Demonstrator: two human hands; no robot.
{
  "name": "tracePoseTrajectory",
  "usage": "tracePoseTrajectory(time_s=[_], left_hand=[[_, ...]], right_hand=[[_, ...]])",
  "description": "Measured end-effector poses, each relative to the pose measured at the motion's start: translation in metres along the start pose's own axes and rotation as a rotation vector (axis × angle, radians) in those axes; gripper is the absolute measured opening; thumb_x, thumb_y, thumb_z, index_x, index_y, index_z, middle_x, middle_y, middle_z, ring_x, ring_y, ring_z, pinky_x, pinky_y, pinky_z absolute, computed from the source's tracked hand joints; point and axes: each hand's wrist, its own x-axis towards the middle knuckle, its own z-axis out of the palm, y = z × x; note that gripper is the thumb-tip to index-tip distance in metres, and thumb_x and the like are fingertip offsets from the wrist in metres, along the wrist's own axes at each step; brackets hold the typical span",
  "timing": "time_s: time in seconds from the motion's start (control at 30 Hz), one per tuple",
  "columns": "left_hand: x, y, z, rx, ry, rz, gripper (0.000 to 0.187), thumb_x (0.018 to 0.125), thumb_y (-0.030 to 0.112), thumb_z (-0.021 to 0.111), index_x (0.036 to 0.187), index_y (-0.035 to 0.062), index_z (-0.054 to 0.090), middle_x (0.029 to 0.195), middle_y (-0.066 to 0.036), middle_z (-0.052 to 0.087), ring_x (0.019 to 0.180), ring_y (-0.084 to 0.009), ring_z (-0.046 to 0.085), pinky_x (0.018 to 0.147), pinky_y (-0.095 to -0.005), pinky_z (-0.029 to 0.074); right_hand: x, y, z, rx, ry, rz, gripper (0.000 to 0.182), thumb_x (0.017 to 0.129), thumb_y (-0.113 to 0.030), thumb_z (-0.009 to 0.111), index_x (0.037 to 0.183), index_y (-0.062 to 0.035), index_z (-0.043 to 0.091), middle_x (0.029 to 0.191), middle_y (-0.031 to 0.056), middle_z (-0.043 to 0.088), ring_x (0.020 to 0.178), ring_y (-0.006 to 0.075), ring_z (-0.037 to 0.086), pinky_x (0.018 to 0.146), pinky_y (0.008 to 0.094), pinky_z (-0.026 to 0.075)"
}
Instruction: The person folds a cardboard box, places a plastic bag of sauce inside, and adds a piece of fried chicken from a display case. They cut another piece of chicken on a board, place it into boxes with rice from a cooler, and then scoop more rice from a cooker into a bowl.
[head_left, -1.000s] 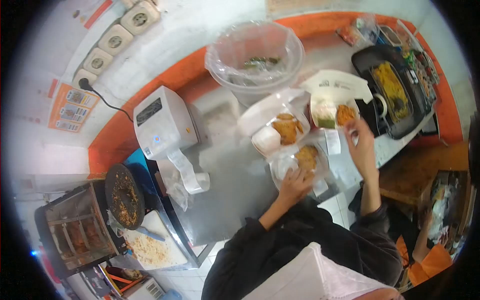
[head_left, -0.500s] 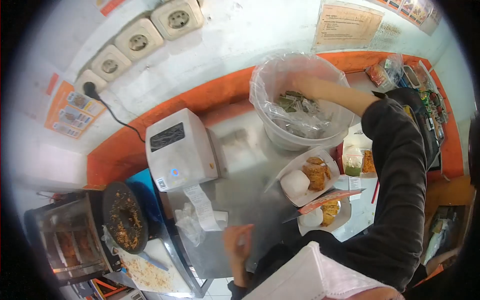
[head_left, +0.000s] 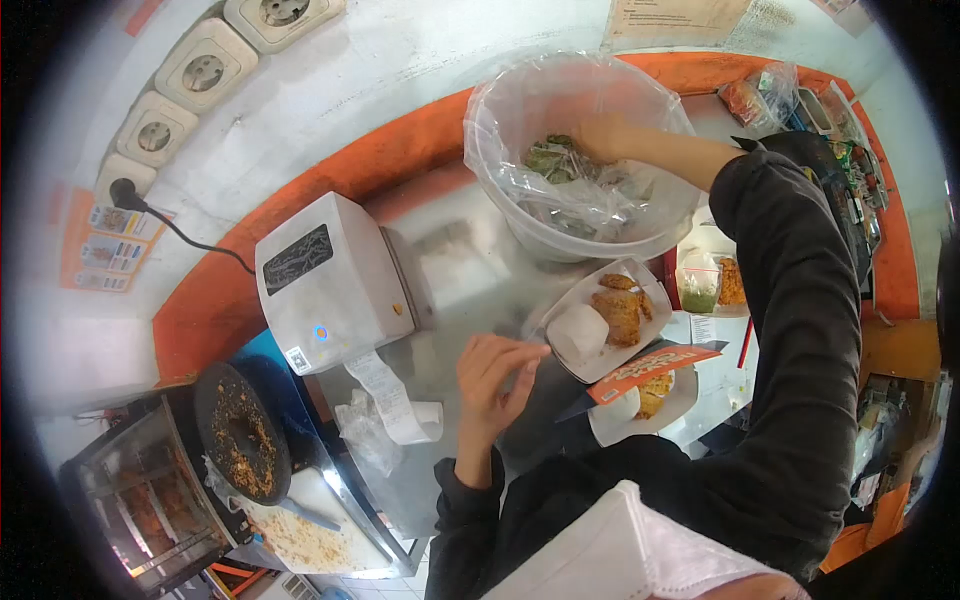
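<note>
My right hand (head_left: 598, 138), over the food boxes a second ago, now reaches into the lined bucket (head_left: 520, 215); my left hand (head_left: 492, 385) lifts off the lower box, hovering open-fingered.

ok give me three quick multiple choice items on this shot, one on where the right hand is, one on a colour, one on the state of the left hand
1. Where is the right hand?
A. in the plastic-lined bucket
B. on the white printer
C. on the black pan

2. What colour is the band along the wall?
A. green
B. orange
C. blue

3. The left hand is:
A. gripping a knife
B. empty, fingers curled, above the counter
C. inside the bucket

A: the arm reaches over the rim. B: orange stripe behind the printer. B: nothing shows in it.
</note>
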Motion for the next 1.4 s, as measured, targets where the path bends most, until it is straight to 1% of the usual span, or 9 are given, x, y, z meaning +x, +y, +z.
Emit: tracePoseTrajectory(time_s=[0.37,0.47,0.6,0.73,0.9,0.97,1.03,1.07,1.4], left_hand=[[0.119,0.082,0.012,0.434,0.312,0.424,0.03,0.075,0.017,0.071,0.102,0.0046,0.064,0.099,-0.013,0.064,0.095,-0.0307,0.06,0.082,-0.0376,0.046],[0.108,0.09,0.013,0.404,-0.189,0.131,0.029,0.077,0.024,0.07,0.098,0.0038,0.065,0.088,-0.012,0.067,0.083,-0.0297,0.063,0.075,-0.0373,0.048],[0.061,0.065,0.04,0.102,-0.216,0.118,0.024,0.08,0.024,0.067,0.091,0.0023,0.064,0.074,-0.01,0.067,0.073,-0.0221,0.066,0.067,-0.0326,0.049],[0.013,-0.004,0.1,-0.549,-0.296,-0.284,0.015,0.083,0.012,0.064,0.091,0.0001,0.061,0.08,-0.008,0.066,0.078,-0.0165,0.064,0.072,-0.0271,0.049],[-0.026,-0.039,0.106,-0.341,-0.405,-0.196,0.019,0.081,-0.007,0.055,0.101,-0.0043,0.053,0.1,-0.015,0.061,0.099,-0.0193,0.06,0.082,-0.0282,0.05],[-0.031,-0.048,0.088,-0.332,-0.425,0.055,0.032,0.079,-0.011,0.042,0.11,-0.0036,0.045,0.104,-0.018,0.059,0.102,-0.0232,0.06,0.089,-0.0307,0.049],[-0.005,-0.163,0.084,-0.61,-0.307,-0.7,0.028,0.083,0.005,0.044,0.109,-0.0045,0.05,0.105,-0.019,0.059,0.102,-0.0263,0.059,0.087,-0.0313,0.049],[-0.024,-0.206,0.076,-0.415,-0.275,0.015,0.033,0.084,0.014,0.048,0.111,-0.0052,0.051,0.103,-0.016,0.06,0.094,-0.0275,0.061,0.08,-0.0293,0.051],[-0.202,-0.078,0.042,-0.05,0.132,-0.054,0.033,0.085,0.014,0.047,0.112,-0.0053,0.05,0.102,-0.015,0.06,0.089,-0.0278,0.061,0.075,-0.0284,0.053]], right_hand=[[-0.196,-0.051,-0.15,0.479,0.692,-0.596,0.017,0.082,-0.016,0.062,0.094,-0.0039,0.06,0.09,0.0084,0.057,0.082,0.0242,0.057,0.074,0.0349,0.045],[-0.281,-0.093,-0.174,0.588,0.415,-0.443,0.029,0.088,-0.023,0.057,0.109,-0.0028,0.057,0.091,0.0142,0.062,0.081,0.0269,0.06,0.076,0.0367,0.047],[-0.334,-0.135,-0.093,1.257,0.89,-0.03,0.024,0.085,-0.015,0.059,0.104,-0.0015,0.058,0.102,0.0055,0.061,0.086,0.011,0.057,0.075,0.0267,0.046],[-0.363,-0.23,0.032,1.858,1.134,0.43,0.031,0.075,0.001,0.064,0.101,-0.0054,0.049,0.092,0.005,0.06,0.074,0.0105,0.058,0.07,0.0249,0.051],[-0.358,-0.315,0.125,0.652,0.819,0.868,0.02,0.071,-0.008,0.067,0.087,-0.0104,0.055,0.093,0.0053,0.054,0.096,0.023,0.05,0.082,0.0406,0.038],[-0.373,-0.327,0.124,0.653,0.892,0.965,0.02,0.069,-0.008,0.066,0.086,-0.0116,0.056,0.095,0.0069,0.054,0.097,0.0259,0.047,0.083,0.0431,0.036],[-0.395,-0.349,0.114,0.756,0.818,0.994,0.021,0.068,-0.008,0.064,0.087,-0.0123,0.056,0.101,0.0108,0.053,0.095,0.0284,0.047,0.081,0.045,0.035],[-0.402,-0.366,0.129,0.782,0.691,1.0,0.022,0.069,-0.009,0.064,0.089,-0.0121,0.056,0.101,0.0116,0.052,0.093,0.0286,0.048,0.079,0.0442,0.036],[-0.735,-0.644,0.221,1.154,0.999,1.347,0.012,0.081,-0.012,0.057,0.093,-0.0117,0.056,0.092,0.0118,0.049,0.087,0.0303,0.054,0.074,0.0412,0.044]])
